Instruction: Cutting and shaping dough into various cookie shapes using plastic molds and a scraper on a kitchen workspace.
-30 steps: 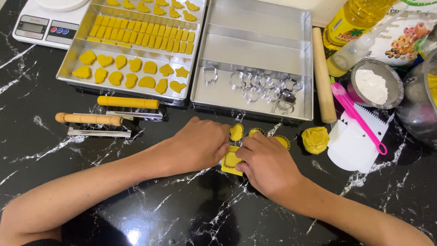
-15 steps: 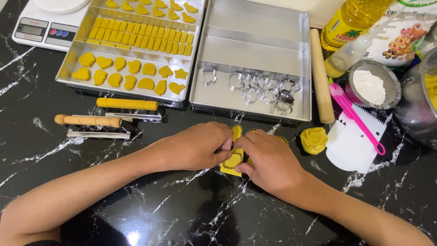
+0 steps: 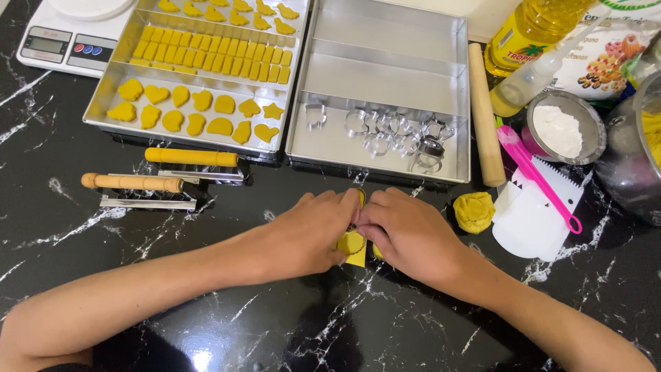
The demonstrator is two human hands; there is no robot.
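Observation:
My left hand (image 3: 313, 231) and my right hand (image 3: 406, 231) meet fingertip to fingertip over a flat piece of yellow dough (image 3: 352, 246) on the black marble counter (image 3: 206, 303). Both hands pinch at the dough; a small metal cutter seems to sit between the fingers, mostly hidden. A lump of yellow dough (image 3: 474, 210) lies just right of my right hand. Behind the hands stand a left baking tray (image 3: 110, 96) filled with cut yellow shapes and a right baking tray (image 3: 385, 69) holding several metal cookie cutters (image 3: 392, 131).
Two wooden-handled cutting tools (image 3: 148, 182) lie left of the hands. A rolling pin (image 3: 484, 114), a pink brush (image 3: 537, 176) on a white scraper (image 3: 533, 220), a bowl of flour (image 3: 564, 127), an oil bottle (image 3: 533, 27) and a kitchen scale (image 3: 62, 34) ring the workspace.
Both hands have drawn closer together, now covering most of the dough between them. Nothing else on the counter has moved.

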